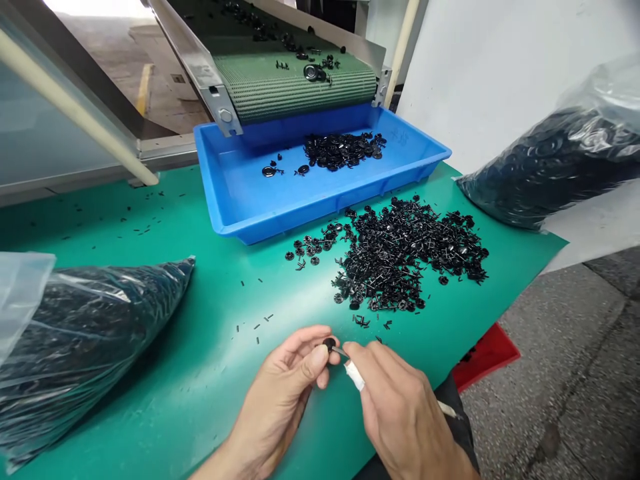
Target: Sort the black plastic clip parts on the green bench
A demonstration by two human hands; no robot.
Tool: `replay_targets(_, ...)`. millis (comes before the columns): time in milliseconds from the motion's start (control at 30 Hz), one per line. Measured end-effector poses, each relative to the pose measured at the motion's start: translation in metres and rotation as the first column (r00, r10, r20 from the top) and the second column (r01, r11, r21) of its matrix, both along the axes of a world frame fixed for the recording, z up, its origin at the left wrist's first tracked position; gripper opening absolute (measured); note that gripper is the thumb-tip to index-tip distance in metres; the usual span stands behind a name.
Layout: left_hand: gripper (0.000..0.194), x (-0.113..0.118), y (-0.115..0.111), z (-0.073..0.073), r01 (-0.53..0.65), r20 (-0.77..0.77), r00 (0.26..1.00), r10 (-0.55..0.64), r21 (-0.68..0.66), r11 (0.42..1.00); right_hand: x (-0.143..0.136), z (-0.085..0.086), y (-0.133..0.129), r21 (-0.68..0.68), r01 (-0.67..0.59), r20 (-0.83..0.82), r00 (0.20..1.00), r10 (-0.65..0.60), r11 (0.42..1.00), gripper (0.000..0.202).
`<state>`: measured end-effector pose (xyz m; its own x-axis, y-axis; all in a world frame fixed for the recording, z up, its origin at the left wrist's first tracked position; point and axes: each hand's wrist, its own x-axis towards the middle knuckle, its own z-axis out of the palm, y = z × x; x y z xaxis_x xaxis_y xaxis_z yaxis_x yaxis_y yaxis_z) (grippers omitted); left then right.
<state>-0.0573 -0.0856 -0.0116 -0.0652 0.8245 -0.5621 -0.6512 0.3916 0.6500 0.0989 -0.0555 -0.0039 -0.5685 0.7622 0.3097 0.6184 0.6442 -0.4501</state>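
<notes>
My left hand [285,390] pinches a small round black part [329,343] between thumb and fingertips. Close on its right, my right hand [400,407] is closed around a thin metal tool [341,351], whose tip meets or nearly touches the black part. Something white [355,375] is wrapped at the thumb or handle; which one I cannot tell. Beyond my hands a large heap of small black parts [395,253] lies on the green table [215,373]. Loose round pieces [315,251] are scattered at the heap's left side.
A blue tray [280,220] holding black parts sits under the end of a green conveyor belt [300,93]. Filled plastic bags lie at the left [95,333] and the right [550,160]. Below the table's right edge is a red container [493,357].
</notes>
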Motion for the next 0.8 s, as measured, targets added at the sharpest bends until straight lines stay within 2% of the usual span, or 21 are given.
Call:
replay_targets(200, 0.018, 0.002, 0.0, 0.002, 0.0, -0.025, 1.0, 0.001, 0.026, 1.0, -0.007, -0.001, -0.001, -0.014, 0.042, -0.033, 0.999, -0.042, 0.999, 0.033)
replay_targets(433, 0.018, 0.003, -0.002, -0.002, 0.01, -0.153, 0.988, -0.001, 0.057, 0.998, -0.012, -0.003, -0.005, 0.094, 0.083, -0.013, 0.997, -0.082, 0.992, 0.031)
replay_targets(500, 0.013, 0.003, -0.003, -0.003, 0.009, -0.227, 0.974, 0.007, 0.067, 0.998, -0.012, -0.004, -0.006, 0.082, 0.089, -0.005, 0.996, -0.089, 0.993, 0.03)
replay_targets(567, 0.01, 0.003, -0.005, -0.003, 0.035, -0.296, 0.955, -0.013, 0.072, 0.997, -0.011, -0.004, -0.007, 0.004, 0.082, -0.006, 0.997, -0.082, 0.997, 0.029)
replay_targets(633, 0.011, 0.004, -0.005, -0.002, 0.075, -0.341, 0.939, -0.042, 0.085, 0.994, -0.008, -0.002, -0.006, -0.135, 0.061, -0.013, 0.998, -0.063, 0.989, 0.027)
replay_targets(733, 0.015, 0.004, -0.005, -0.002, 0.102, -0.398, 0.916, -0.056, 0.094, 0.99, -0.001, 0.002, 0.002, -0.36, 0.029, -0.016, 0.999, -0.037, 0.933, 0.023)
replay_targets(800, 0.017, 0.004, -0.004, -0.002, 0.098, -0.436, 0.899, -0.052, 0.082, 0.992, 0.004, 0.005, 0.011, -0.436, 0.055, 0.009, 0.998, -0.057, 0.898, 0.022)
